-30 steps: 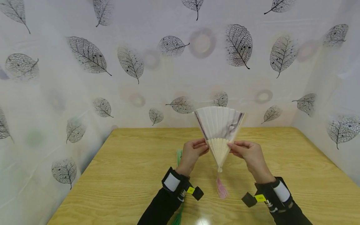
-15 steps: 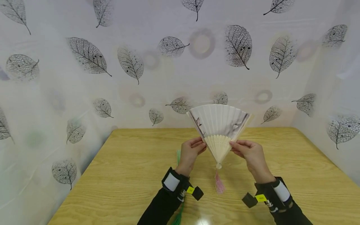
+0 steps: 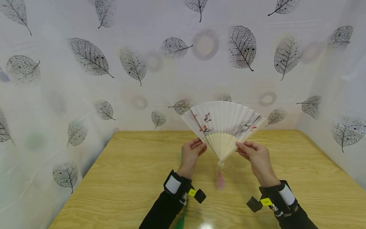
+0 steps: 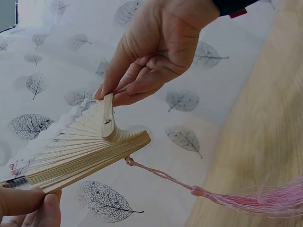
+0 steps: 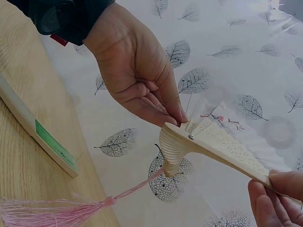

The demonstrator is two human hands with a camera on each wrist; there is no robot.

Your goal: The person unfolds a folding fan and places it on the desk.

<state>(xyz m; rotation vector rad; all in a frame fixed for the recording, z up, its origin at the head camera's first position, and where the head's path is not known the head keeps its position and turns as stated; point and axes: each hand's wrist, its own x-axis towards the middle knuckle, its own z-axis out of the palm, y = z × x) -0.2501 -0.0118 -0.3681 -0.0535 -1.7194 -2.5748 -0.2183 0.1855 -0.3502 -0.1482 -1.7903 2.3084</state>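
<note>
A white folding fan [image 3: 224, 117] with pale ribs, painted red blossoms and a bird stands spread above the table, leaf upward. At its left outer rib, my left hand [image 3: 191, 157] pinches the wood between thumb and fingers. My right hand [image 3: 258, 160] pinches the opposite outer rib in the same way. A pink tassel [image 3: 220, 179] hangs from the pivot; the left wrist view shows its knotted cord [image 4: 165, 176]. Near the pivot, a small metal pin [image 5: 191, 136] shows in the right wrist view.
On the wooden table [image 3: 128, 175] lies a folded, pale-ribbed fan [image 5: 47, 137] with a green strip. Partly hidden by my left arm, its green tassel [image 3: 181, 219] reaches toward the front. A leaf-printed white curtain [image 3: 183, 76] hangs behind the table and along both sides.
The fan has spread wider, uncovering the blossoms and bird. My left hand has shifted slightly left and up; the right hand has moved slightly. The pivot and pink tassel have risen.
</note>
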